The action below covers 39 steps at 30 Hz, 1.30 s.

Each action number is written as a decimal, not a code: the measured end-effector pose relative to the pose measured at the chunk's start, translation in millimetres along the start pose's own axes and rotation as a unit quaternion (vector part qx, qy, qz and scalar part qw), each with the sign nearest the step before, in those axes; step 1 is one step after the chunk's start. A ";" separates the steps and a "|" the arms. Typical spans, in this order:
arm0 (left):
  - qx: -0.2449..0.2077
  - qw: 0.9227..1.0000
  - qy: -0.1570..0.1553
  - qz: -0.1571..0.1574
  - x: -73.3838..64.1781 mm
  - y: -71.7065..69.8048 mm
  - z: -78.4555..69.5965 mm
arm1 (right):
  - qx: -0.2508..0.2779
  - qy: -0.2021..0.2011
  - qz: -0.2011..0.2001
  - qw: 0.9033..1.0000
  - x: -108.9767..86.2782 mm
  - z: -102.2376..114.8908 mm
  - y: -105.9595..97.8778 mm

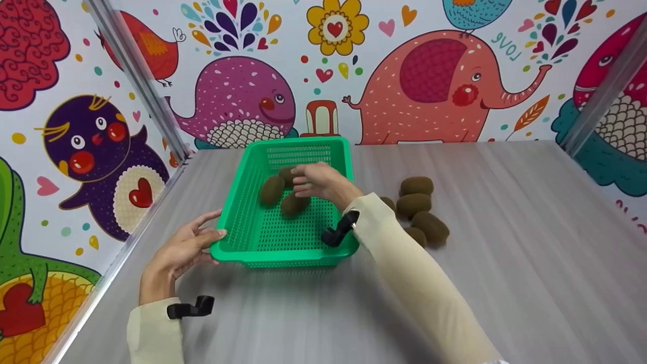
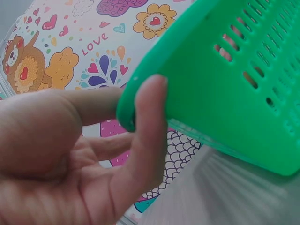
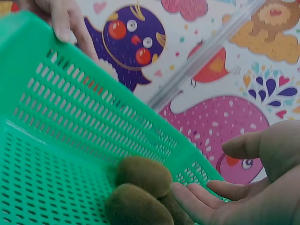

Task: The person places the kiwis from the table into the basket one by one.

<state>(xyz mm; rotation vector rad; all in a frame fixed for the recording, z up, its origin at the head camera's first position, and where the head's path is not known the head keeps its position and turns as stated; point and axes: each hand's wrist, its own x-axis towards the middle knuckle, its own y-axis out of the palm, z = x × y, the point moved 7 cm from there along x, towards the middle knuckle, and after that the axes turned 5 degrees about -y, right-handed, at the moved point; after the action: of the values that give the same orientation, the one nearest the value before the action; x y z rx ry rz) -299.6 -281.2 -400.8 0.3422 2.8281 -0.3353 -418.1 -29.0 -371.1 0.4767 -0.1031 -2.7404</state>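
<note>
pale cream sleeves of smooth material reach in from the near edge, each with a small black hooked clip at the cuff. between them sits a green basket of hard, slightly glossy plastic, rectangular with rounded corners, its floor and walls pierced by rows of short slots. its long axis runs away from the person, leaning a touch to the right at the far end. inside, toward the far half, three kiwis lie clustered: brown, matte, fuzzy-looking ovals with blunt ends. the leftmost points away from the person, its far end tipped slightly right; the nearest lies on a slant; the rear one is partly hidden, so its axis is hard to read.

the left hand pinches the basket's rim near its near left corner, well apart from the fruit. the right hand is over the basket, fingers loosely extended and grasping nothing, its fingertips right beside the cluster; whether they touch it cannot be told.

right of the basket, five more kiwis lie on the grey wood-grained table. two lie crosswise, one behind the other; one slants with its near end to the right; two are partly covered by the right sleeve.
</note>
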 end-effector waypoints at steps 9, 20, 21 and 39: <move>-0.002 1.000 -0.002 0.000 -0.6 -0.7 0.5 | -0.010 -0.061 0.011 0.998 -31.7 18.5 -6.8; 0.003 1.000 0.002 0.005 -0.3 0.2 -0.1 | -0.033 -0.127 0.034 0.991 -66.4 29.4 -23.4; 0.005 1.000 0.002 0.004 -0.2 0.3 -0.1 | -0.037 -0.130 0.033 0.990 -69.0 29.6 -25.1; 0.007 1.000 0.000 0.006 -1.3 -0.2 -0.8 | -0.104 -0.164 -0.019 0.981 -111.4 18.1 -61.7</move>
<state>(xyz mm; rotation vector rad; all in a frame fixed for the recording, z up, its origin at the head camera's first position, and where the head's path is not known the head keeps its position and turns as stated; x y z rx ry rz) -298.6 -281.5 -399.6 0.3620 2.8234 -0.3530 -346.8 68.6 -327.2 -0.0335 0.1121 -2.8017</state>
